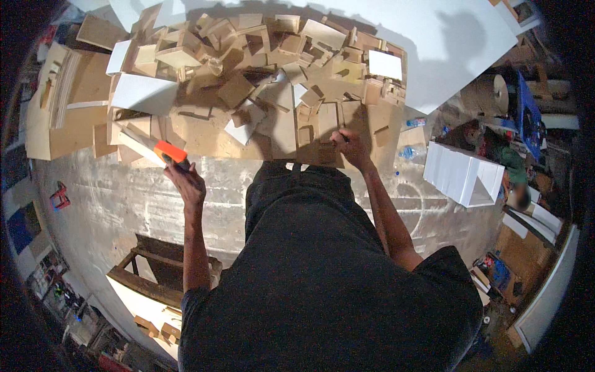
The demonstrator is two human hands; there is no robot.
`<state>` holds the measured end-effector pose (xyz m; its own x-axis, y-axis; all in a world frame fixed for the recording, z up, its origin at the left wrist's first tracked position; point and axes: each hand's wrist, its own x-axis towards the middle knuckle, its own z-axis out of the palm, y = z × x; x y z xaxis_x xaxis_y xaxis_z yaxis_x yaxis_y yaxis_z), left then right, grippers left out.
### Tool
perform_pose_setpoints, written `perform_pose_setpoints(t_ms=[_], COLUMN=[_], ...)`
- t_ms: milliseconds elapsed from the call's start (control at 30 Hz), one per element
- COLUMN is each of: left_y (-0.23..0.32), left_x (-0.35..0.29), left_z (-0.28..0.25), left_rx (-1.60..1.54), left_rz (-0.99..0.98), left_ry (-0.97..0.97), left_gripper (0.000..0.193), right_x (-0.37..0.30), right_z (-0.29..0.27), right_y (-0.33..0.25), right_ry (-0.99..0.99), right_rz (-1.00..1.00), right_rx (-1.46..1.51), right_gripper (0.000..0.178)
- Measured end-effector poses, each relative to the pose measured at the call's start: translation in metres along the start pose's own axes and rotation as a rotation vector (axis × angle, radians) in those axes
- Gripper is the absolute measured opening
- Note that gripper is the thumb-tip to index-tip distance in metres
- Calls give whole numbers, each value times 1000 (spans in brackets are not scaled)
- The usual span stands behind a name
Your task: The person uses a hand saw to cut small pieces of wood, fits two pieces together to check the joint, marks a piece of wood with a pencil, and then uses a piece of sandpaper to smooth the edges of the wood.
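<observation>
My left hand (188, 186) is closed around an orange-and-black tool (170, 152) over the near left edge of the table. I cannot make out its exact kind. A long pale strip (141, 146) runs up and left from beside the tool; whether the two are joined is unclear. My right hand (354, 149) is closed at the near edge, right of my body, its fingers together over a brown board (328, 121). Something small and dark shows at its fingertips, too small to name. Beyond both hands, wooden offcuts (235, 91) lie heaped on the worktable (211, 140).
White panels (144, 93) lie among the wood. A white box-like cabinet (462, 173) stands on the floor at right, near a person in green (511, 164). Plastic bottles (409, 152) lie beside the table. Behind my left arm is a wooden frame (155, 270).
</observation>
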<state>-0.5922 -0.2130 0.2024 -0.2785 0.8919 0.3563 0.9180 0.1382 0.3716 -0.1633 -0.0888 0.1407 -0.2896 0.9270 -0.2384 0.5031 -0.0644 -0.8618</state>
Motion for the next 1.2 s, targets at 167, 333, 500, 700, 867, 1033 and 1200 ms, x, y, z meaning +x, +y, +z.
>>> perform_pose_setpoints(t_ms=[167, 333, 500, 700, 867, 1033, 1200], left_y=[27, 42, 108, 151, 183, 220, 260], left_x=[-8, -26, -32, -53, -32, 20, 69], left_z=[-23, -61, -100, -165, -171, -156, -133], left_rx=[-890, -690, -258, -226, -377, -576, -714], left_rz=[-557, -535, -7, -8, 110, 318, 543], left_ry=[298, 374, 703, 712, 501, 149, -102], left_gripper=[29, 30, 48, 44, 42, 41, 42], right_x=[10, 12, 15, -14, -48, -76, -71], right_z=[-19, -33, -29, -17, -31, -25, -56], right_y=[-13, -36, -77, -201, -305, -311, -283], right_ry=[-128, -230, -411, -703, -1192, -893, -627], right_rz=[-43, -44, -167, -556, -325, -300, -97], right_rx=[233, 249, 167, 554, 664, 1108, 1224], right_gripper=[33, 31, 29, 27, 56, 46, 32])
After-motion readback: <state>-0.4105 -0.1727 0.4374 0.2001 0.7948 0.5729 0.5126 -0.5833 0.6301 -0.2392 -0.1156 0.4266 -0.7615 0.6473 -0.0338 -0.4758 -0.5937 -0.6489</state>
